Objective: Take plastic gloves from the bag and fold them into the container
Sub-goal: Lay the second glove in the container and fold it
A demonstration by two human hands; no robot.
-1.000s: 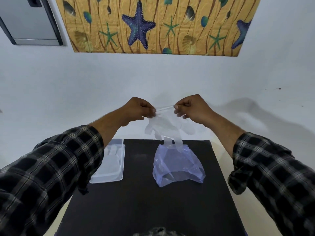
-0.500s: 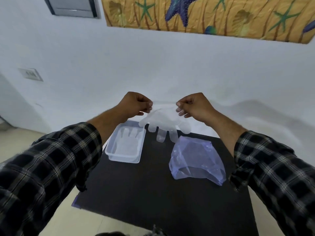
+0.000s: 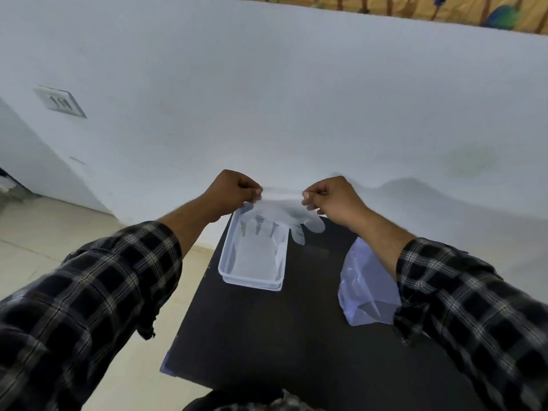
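Observation:
A clear plastic glove (image 3: 281, 216) hangs fingers-down in the air, stretched by its cuff between my two hands. My left hand (image 3: 229, 191) pinches the cuff's left corner and my right hand (image 3: 332, 197) pinches its right corner. The glove hangs over the far end of a clear rectangular container (image 3: 252, 284) that stands on the black table (image 3: 281, 336). Another glove (image 3: 255, 250) lies flat inside that container. A bluish translucent plastic bag (image 3: 366, 289) sits on the table to the right, partly behind my right sleeve.
The white wall (image 3: 267, 99) rises just behind the table. Pale floor (image 3: 59, 226) lies to the left of the table's edge. A wall socket plate (image 3: 60, 102) is at the upper left.
Both hands have carried the glove leftward from above the bag to over the container's far end. The view has swung left and down.

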